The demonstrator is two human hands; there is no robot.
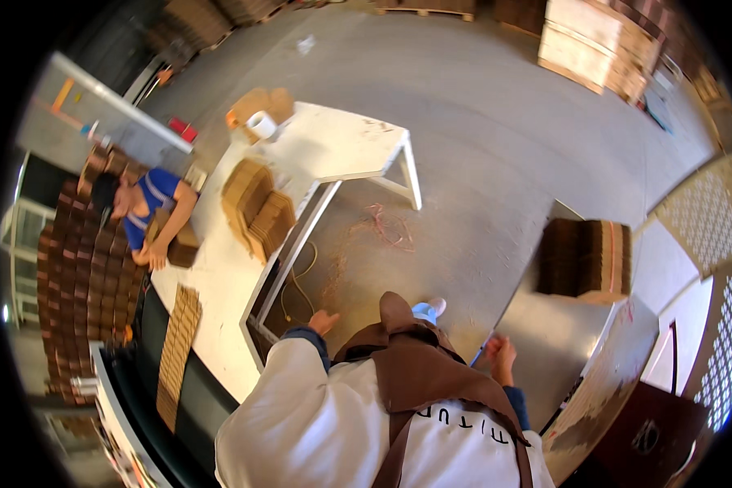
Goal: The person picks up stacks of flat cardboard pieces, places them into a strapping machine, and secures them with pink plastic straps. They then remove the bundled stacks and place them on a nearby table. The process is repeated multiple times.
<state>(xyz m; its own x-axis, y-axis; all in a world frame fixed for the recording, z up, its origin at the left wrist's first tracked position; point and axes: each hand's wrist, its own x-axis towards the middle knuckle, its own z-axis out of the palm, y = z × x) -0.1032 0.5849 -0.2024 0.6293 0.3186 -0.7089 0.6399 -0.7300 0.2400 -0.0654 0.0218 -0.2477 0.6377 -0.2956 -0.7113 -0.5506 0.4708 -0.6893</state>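
Note:
My left hand (324, 322) hangs beside the frame of the white table, its fingers loosely apart with nothing seen in them. My right hand (501, 355) is by the left edge of the metal table (553, 325), its fingers curled. A thin blue stick-like thing (477, 355) shows at those fingers; its kind is too small to tell. Farther along the metal table stands a block of stacked brown cardboard pieces (581, 259). Stacked cardboard pieces (256, 211) also stand on the white table (333, 146) to my left.
Across the white table a co-worker in blue (159, 203) leans over a cardboard bundle (179, 240). A strip of cardboard pieces (177, 350) lies on the dark conveyor belt (207, 390). Red strapping scraps (390, 230) and a yellowish cable (301, 281) are on the floor. Wooden crates (581, 41) stand far right.

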